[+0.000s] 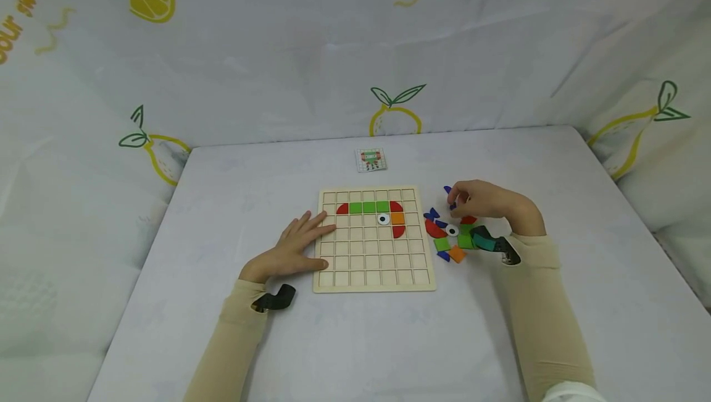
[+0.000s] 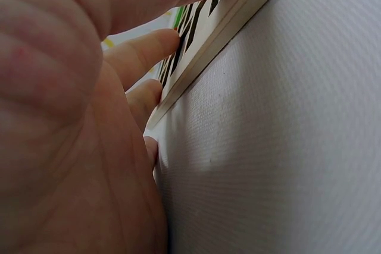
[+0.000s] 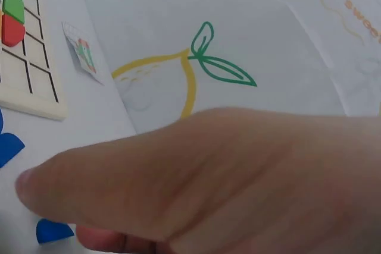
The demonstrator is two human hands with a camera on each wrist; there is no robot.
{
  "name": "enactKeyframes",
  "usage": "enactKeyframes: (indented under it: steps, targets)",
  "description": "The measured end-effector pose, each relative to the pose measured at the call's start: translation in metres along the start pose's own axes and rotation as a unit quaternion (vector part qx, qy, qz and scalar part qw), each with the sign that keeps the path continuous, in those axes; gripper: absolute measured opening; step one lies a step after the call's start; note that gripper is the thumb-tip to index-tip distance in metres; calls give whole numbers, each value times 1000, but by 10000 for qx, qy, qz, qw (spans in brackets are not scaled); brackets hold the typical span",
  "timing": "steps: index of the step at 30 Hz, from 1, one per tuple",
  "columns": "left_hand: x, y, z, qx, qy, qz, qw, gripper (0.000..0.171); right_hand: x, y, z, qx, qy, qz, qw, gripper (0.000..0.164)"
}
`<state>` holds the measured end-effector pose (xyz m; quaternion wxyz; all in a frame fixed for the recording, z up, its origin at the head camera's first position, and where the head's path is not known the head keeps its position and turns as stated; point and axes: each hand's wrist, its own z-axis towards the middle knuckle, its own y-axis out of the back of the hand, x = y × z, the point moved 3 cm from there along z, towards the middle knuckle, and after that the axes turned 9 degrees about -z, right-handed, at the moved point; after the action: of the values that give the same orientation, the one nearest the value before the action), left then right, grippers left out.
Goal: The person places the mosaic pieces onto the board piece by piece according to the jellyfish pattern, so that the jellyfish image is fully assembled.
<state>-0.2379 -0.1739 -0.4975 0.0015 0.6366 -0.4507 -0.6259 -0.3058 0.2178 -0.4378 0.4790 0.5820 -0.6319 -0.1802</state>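
My left hand (image 1: 291,251) lies with fingers spread over the left edge of a wooden grid board (image 1: 361,280); the left wrist view shows the fingers (image 2: 146,52) over its rim. On the board are a row of green squares (image 1: 369,207), red quarter-rounds (image 1: 342,209), an orange square (image 1: 398,218) and an eye disc (image 1: 383,219). To the board's right, my right hand (image 1: 483,199) bends its fingers down over loose pieces. A blue piece (image 1: 452,206) shows between thumb and fingertips; I cannot tell whether they pinch it. In the right wrist view, blue pieces (image 3: 53,231) lie around the thumb.
Loose pieces lie right of the board: a red half-round (image 1: 436,229), green squares (image 1: 442,244), an orange square (image 1: 457,254), an eye disc (image 1: 452,230) and several blue bits. A small pattern card (image 1: 371,160) lies behind the board. A printed cloth hangs behind the white table.
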Motion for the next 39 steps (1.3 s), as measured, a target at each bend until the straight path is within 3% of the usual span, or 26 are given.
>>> enactKeyframes:
  steps: [6,9,16,19,24,39]
  targets:
    - [0,0,-1,-17,-6,0,10000,79,-9,-8,4,561,-355,-127,9977,33]
    - [0,0,0,-9,-20,10,10000,79,-11,-11,5,654,-427,-184,9968,32]
    - [0,0,0,-4,34,-13,10000,80,-13,-8,12,-78,-527,-203,9984,20]
    - [0,0,1,2,91,18,10000,80,-12,-8,16,-342,-628,-239,9972,20]
    - [2,0,0,-13,103,48,9999,81,-8,-9,20,-623,-424,-299,9967,25]
    - [1,0,0,-15,24,54,10000,80,7,-11,17,-472,-322,-240,9981,29]
